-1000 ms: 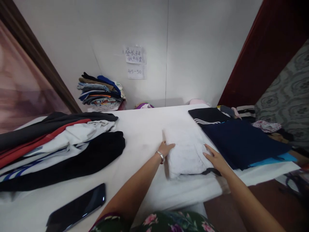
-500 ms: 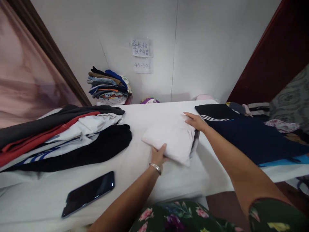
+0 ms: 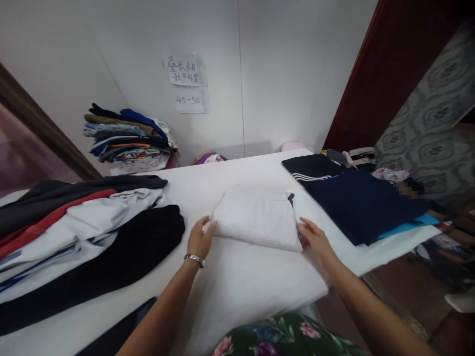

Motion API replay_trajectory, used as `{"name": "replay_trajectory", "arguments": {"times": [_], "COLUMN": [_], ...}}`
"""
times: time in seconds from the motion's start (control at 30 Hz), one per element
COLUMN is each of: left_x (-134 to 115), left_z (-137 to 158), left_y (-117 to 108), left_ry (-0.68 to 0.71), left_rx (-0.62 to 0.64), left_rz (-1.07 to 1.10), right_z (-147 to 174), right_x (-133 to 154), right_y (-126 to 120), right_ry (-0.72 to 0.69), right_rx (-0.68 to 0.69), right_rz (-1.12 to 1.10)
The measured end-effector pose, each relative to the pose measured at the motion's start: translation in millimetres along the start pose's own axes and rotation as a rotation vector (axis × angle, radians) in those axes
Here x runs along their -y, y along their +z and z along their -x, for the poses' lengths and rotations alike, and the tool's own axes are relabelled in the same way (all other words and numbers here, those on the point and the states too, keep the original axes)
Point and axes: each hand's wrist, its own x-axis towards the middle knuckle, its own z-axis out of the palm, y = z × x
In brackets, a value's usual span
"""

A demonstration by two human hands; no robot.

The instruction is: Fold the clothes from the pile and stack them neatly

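A white garment [image 3: 258, 215], folded into a flat bundle, lies on the white-covered table in front of me. A small dark bit shows at its far right corner; its exact kind is hidden by the folding. My left hand [image 3: 200, 238], with a silver bracelet at the wrist, grips the bundle's left edge between thumb and fingers. At the near right corner, my right hand [image 3: 312, 238] has its fingers curled on the edge.
Unfolded dark, red and white clothes [image 3: 89, 217] spread over the left side. Folded navy clothing [image 3: 359, 202] lies to the right. A stack of folded clothes [image 3: 129, 136] stands by the wall. A phone [image 3: 115, 331] is partly behind my left arm.
The white bundle has turned to lie squarer to me. My left hand has moved from its near edge to its left side; my right hand has come nearer, down its right side. The view has shifted right.
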Motion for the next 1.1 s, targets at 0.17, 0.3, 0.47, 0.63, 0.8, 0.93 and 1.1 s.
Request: {"name": "replay_trajectory", "arguments": {"times": [0.17,0.3,0.47,0.63,0.8,0.93,1.1], "left_x": [0,-2,-7,-11,-12,-9,-6], "left_z": [-8,-11,7,50,55,52,56], "left_y": [20,25,26,26,22,18,13], "left_ry": [-0.131,-0.081,0.016,-0.014,-0.156,-0.179,-0.069], "left_rx": [0.101,0.105,0.113,0.194,0.149,0.123,0.153], "left_rz": [0.17,0.052,-0.054,-0.126,0.033,0.062,-0.118], "right_z": [44,37,24,29,35,31,31], "right_x": [-13,-11,-4,-8,-16,-16,-9], "right_y": [9,20,6,-27,-33,-31,-32], "right_ry": [-0.048,-0.055,-0.134,-0.126,-0.12,-0.183,-0.219], "right_rx": [0.049,0.096,0.094,0.123,0.058,0.038,0.072], "right_rz": [0.102,0.126,0.061,0.197,0.407,0.605,0.717]}}
